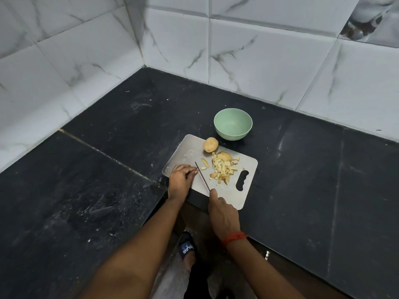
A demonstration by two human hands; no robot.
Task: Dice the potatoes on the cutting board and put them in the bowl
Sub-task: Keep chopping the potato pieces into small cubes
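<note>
Across the knife (202, 176) from the left hand (181, 179), one small potato piece (203, 168)

**One mark, not legible**

The only lettering is a white script word on the blue strap of a sandal (187, 248), on the floor below the cutting board's (183, 152) near edge. It appears upside down and too blurred to read.

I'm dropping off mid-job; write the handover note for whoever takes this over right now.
Right hand grips the knife, blade over the cutting board.
Left hand rests beside the blade; whether it pins a piece is unclear.
Done: a diced pile on the board.
Left: one whole potato, a half potato, a slice, then everything into the bowl, which is empty.
</note>
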